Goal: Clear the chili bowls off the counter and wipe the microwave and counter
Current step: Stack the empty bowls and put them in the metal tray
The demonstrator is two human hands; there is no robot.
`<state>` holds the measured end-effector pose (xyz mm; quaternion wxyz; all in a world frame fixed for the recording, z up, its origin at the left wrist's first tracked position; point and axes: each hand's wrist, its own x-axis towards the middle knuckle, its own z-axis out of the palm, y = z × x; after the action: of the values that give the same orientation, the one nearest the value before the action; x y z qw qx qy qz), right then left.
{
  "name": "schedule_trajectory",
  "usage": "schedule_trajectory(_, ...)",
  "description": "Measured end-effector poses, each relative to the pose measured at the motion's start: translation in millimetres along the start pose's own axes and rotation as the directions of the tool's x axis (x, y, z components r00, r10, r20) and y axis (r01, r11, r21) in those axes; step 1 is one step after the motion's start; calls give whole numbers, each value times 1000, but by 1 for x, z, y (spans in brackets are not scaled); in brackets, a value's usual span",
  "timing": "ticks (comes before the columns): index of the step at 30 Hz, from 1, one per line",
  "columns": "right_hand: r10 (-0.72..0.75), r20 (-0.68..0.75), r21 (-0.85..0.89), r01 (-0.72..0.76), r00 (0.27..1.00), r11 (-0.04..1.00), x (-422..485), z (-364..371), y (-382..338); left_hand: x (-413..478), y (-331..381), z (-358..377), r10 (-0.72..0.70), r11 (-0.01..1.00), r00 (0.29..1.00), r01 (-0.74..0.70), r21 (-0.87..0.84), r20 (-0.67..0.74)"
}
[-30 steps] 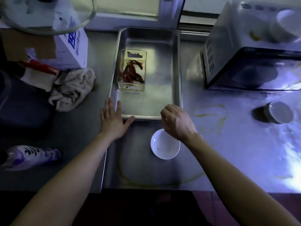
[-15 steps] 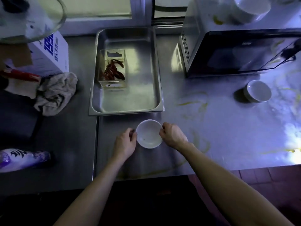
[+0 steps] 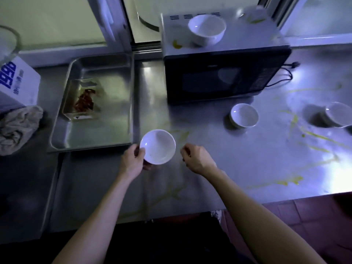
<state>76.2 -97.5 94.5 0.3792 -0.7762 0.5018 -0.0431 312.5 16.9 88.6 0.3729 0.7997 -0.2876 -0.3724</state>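
The steel counter (image 3: 247,159) is being washed by a bluish glare at its right end, while its left end is being kept in shadow. Behind the counter, a pale surface (image 3: 57,20) is being bounded by a white window frame (image 3: 112,21). Below the counter's front edge, reddish floor tiles (image 3: 304,212) are being dimly lit.

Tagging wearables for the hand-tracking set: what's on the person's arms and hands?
Both bare: left hand, right hand, no gloves. The forearms are bare down to the frame's edge: no sleeves, watch or wristband in view. Rings: too dim and blurred to tell.
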Motion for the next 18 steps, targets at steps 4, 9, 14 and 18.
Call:
schedule_trajectory(4,1,-15,-283,-6,1000,959,-18,-67,102,2,66,100,-75,984,996,83,-155,56)
schedule_trajectory(9,-18,-57,-420,-7,998,908,-33,-130,185,27,143,214,-90,966,988,117,-230,125)
schedule_trajectory(14,-32,-156,-423,-38,987,905,-36,-165,217,49,199,295,-116,957,975,160,-242,187)
schedule_trajectory(18,-32,-197,-391,-49,980,919,-36,-178,227,65,206,328,-166,963,967,201,-181,193)
